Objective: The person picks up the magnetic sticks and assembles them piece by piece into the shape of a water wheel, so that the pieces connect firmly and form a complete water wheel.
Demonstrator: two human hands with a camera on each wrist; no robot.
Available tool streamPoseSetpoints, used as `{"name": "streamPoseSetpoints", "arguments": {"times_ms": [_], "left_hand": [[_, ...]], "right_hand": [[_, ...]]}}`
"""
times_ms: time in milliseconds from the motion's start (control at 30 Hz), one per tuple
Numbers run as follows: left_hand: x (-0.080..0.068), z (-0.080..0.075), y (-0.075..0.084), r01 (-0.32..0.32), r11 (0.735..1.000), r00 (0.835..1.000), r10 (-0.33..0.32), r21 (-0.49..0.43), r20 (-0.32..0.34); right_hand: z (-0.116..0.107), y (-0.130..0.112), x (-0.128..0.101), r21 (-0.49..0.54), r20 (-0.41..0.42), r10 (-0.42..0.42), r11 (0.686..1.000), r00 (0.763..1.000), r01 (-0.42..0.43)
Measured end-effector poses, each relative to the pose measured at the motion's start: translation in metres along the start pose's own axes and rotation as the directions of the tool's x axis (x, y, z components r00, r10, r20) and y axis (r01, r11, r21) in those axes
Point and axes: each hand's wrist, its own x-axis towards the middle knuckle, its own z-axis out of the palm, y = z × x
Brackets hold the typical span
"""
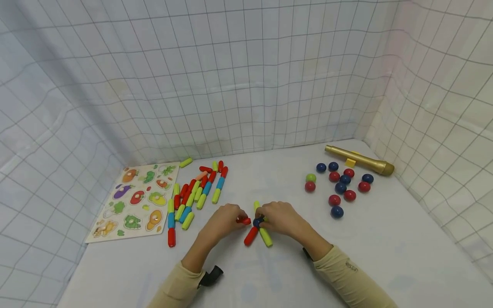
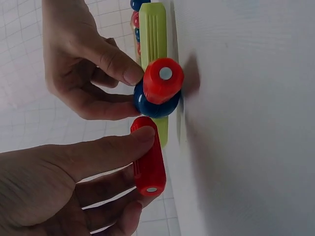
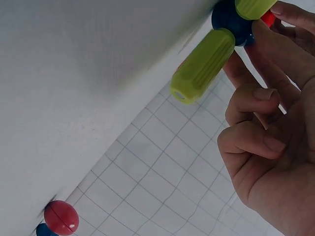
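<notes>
Holding red stick [image 2: 149,164] pinched in left hand [image 1: 225,220] | right hand [image 1: 279,218] fingers curled, pinching blue ball [image 2: 153,104] at table [image 1: 385,248] centre, sticks at 12, 6, 7 | risk: a sideways nudge may pop magnetic joints apart

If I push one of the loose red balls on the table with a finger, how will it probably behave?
The red ball is round and looks smooth and glossy, so it would probably roll away easily. It lies among other balls, so it may knock into them and scatter them. It looks like hard, solid plastic, likely stiff and light, and perhaps slippery to pinch.
</notes>
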Motion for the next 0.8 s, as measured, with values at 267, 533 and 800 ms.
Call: {"name": "streamPoseSetpoints", "arguments": {"times_ms": [267, 533, 800], "left_hand": [[0.0013, 0.0074, 0.0069, -0.026, 0.999, 0.999, 0.025, 0.029, 0.025], [-0.0005, 0.0065, 0.0103, -0.027, 1.000, 0.999, 0.027, 0.014, 0.025], [-0.0023, 0.0010, 0.0009, -0.038, 0.996, 0.996, 0.044, -0.077, 0.078]], "right_hand": [[0.0006, -0.0002, -0.0008, -0.007, -0.004, 0.018, 1.000, 1.000, -0.018], [-0.0004, 0.0004, 0.0004, -0.003, -0.013, 0.017, 1.000, 1.000, -0.017], [0.0003, -0.0002, 0.0009, 0.020, -0.026, 0.000, 1.000, 1.000, 0.001]]}}
